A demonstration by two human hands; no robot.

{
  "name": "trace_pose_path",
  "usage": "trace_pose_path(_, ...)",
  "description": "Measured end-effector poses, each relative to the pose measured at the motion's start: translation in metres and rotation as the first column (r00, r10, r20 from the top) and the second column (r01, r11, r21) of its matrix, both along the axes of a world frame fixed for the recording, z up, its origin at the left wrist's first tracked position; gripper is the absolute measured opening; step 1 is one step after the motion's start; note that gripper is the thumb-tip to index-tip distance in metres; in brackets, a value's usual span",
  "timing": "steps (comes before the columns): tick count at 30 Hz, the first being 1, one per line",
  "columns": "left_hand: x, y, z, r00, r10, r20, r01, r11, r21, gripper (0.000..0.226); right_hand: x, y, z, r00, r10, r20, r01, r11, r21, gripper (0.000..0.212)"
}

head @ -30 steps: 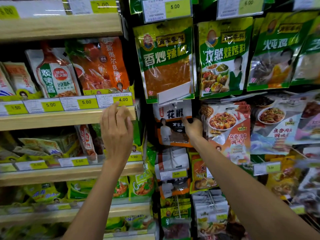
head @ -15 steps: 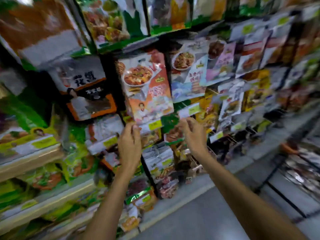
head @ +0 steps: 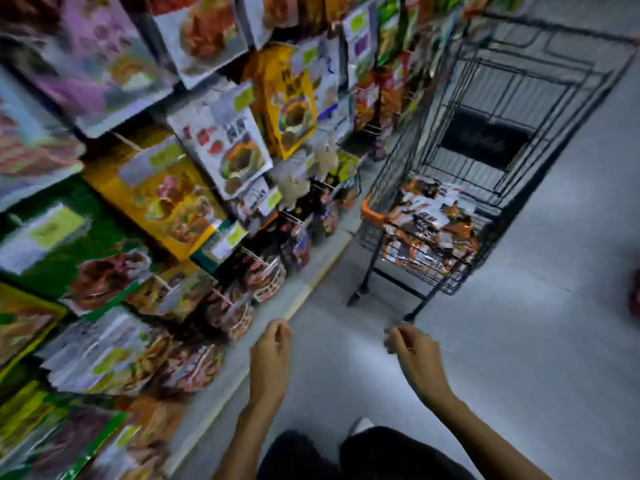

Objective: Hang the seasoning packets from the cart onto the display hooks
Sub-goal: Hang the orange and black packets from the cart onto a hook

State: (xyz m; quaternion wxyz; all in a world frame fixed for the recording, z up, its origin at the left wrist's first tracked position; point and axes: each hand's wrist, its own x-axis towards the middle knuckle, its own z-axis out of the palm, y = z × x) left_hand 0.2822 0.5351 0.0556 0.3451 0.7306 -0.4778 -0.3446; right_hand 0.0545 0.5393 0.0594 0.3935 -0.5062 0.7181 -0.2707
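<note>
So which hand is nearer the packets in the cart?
Right. The right hand hangs in line with the packets in the cart, short of them; the left hand is farther left, beside the shelf base.

Bare left hand (head: 272,355) and right hand (head: 412,351), black trousers (head: 381,455), 1 white shoe (head: 360,425).

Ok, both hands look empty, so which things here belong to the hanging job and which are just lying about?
Job: seasoning packets piled in the cart; hung packets on the display; left hand and right hand, both holding nothing.

Just about: floor; red thing cut off at the right edge, not identifiable; shoe.
</note>
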Motion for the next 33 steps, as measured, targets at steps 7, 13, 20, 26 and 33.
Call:
trace_pose_path(7, -0.090, -0.088, -0.011, 0.973, -0.217, 0.077, 0.211, 0.974, 0.077, 0.017, -0.086, -0.061, -0.018, 0.984, -0.180, -0.004, 0.180, 0.983, 0.032, 0.016)
trace_pose_path(13, -0.153, -0.207, -0.018, 0.912, -0.388, 0.137, 0.383, 0.922, 0.059, 0.021, -0.135, -0.144, -0.036, 0.931, -0.365, 0.002, 0.365, 0.931, 0.023, 0.018)
trace_pose_path(20, -0.228, -0.357, -0.021, 0.780, -0.610, 0.136, 0.607, 0.792, 0.071, 0.021, -0.193, -0.250, -0.046, 0.833, -0.553, -0.023, 0.553, 0.833, 0.017, 0.016)
trace_pose_path(26, -0.290, -0.452, -0.065, 0.667, -0.726, 0.166, 0.702, 0.688, 0.185, 0.021, -0.235, -0.331, -0.085, 0.780, -0.625, -0.031, 0.625, 0.775, 0.091, 0.017)
trace_pose_path(33, -0.348, -0.511, -0.161, 0.671, -0.718, 0.185, 0.623, 0.682, 0.384, 0.033, -0.276, -0.389, -0.179, 0.742, -0.669, -0.043, 0.651, 0.703, 0.285, 0.020)
